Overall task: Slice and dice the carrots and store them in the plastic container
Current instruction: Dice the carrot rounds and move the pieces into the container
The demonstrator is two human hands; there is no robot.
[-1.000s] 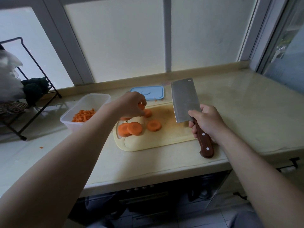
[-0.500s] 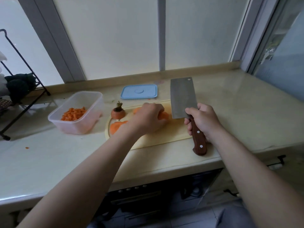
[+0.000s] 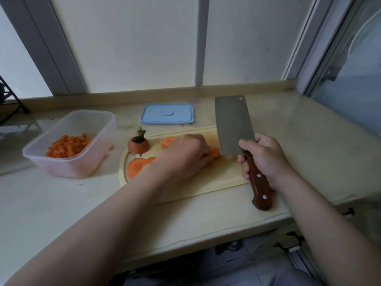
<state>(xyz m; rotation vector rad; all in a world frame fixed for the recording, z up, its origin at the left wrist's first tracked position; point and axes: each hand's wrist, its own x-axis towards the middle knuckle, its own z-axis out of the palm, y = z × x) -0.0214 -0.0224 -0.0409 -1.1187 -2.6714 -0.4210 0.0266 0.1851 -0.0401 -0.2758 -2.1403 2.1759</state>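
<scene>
On the pale cutting board (image 3: pixel 216 182) my left hand (image 3: pixel 185 155) lies curled over a carrot slice (image 3: pixel 214 152), holding it down; only the slice's right edge shows. My right hand (image 3: pixel 266 159) grips the wooden handle of a cleaver (image 3: pixel 233 124), whose blade stands right beside that slice. More carrot rounds (image 3: pixel 136 166) lie at the board's left, another round (image 3: pixel 168 141) behind my left hand. A carrot top with stem (image 3: pixel 138 144) stands at the board's far left corner. The clear plastic container (image 3: pixel 92 124) on the left holds diced carrot (image 3: pixel 68 146).
A blue lid (image 3: pixel 167 113) lies on the counter behind the board. A window sill and frosted panes run along the back. A black wire rack (image 3: pixel 8 98) is at the far left edge. The counter's front edge runs just below the board.
My left hand came back from the board's far left to the slice beside the blade and stays curled over it. The cleaver has kept its place. The camera has moved closer.
</scene>
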